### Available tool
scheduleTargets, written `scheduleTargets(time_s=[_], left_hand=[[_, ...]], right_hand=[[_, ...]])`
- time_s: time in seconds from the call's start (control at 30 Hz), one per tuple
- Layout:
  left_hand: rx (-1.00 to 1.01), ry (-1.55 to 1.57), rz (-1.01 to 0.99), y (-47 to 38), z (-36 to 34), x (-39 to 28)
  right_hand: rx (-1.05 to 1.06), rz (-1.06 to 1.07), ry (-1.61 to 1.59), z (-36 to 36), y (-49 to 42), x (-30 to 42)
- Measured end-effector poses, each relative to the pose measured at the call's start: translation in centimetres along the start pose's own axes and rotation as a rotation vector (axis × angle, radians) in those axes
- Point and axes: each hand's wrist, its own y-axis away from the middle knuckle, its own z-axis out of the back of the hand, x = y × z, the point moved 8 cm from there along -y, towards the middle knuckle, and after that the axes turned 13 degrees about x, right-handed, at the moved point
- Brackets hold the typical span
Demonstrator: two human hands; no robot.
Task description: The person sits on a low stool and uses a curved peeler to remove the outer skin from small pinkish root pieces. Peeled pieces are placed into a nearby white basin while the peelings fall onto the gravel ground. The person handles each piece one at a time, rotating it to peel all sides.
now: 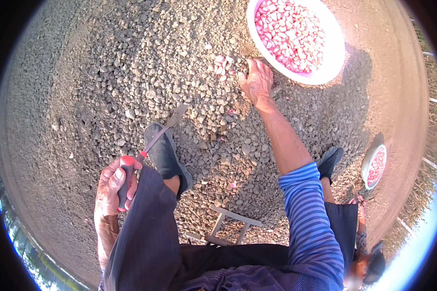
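Note:
My left hand (109, 189) is closed around the grey and red handle of a small hand trowel (156, 140). Its thin shank runs to a narrow flat metal blade, seen above my left shoe (164, 152). Palm down, my right hand (258, 82) rests on the loose, cloddy soil (204, 120), thumb apart from the fingers; its underside is hidden. Close by on its left lies a small heap of pinkish garlic cloves (221, 66). Just beyond it to the upper right stands a pale basin (337, 47), filled with many more cloves (291, 36).
A low wooden stool (236, 220) shows between my legs. At the right, a second, smaller basin (377, 167) holds cloves, with another person (364, 262) crouched near it. Stray cloves (233, 184) dot the soil. Dry grass (431, 134) borders the ground at far right.

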Motion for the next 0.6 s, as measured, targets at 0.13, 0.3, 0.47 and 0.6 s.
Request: scheduleTargets(time_s=[0.13, 0.3, 0.47, 0.6], left_hand=[[0.010, 0.027, 0.033, -0.1, -0.2, 0.6], [0.011, 0.040, 0.044, 0.1, -0.2, 1.0], [0.037, 0.068, 0.023, -0.1, -0.3, 1.0], [0.019, 0.060, 0.040, -0.1, -0.2, 1.1]], right_hand=[[0.082, 0.202, 0.068, -1.6, -2.3, 2.1], [0.032, 0.109, -0.024, -0.7, 2.4, 1.1], [-0.062, -0.116, 0.015, 0.6, 3.5, -2.1], [-0.043, -0.040, 0.024, -0.1, 0.6, -2.3]])
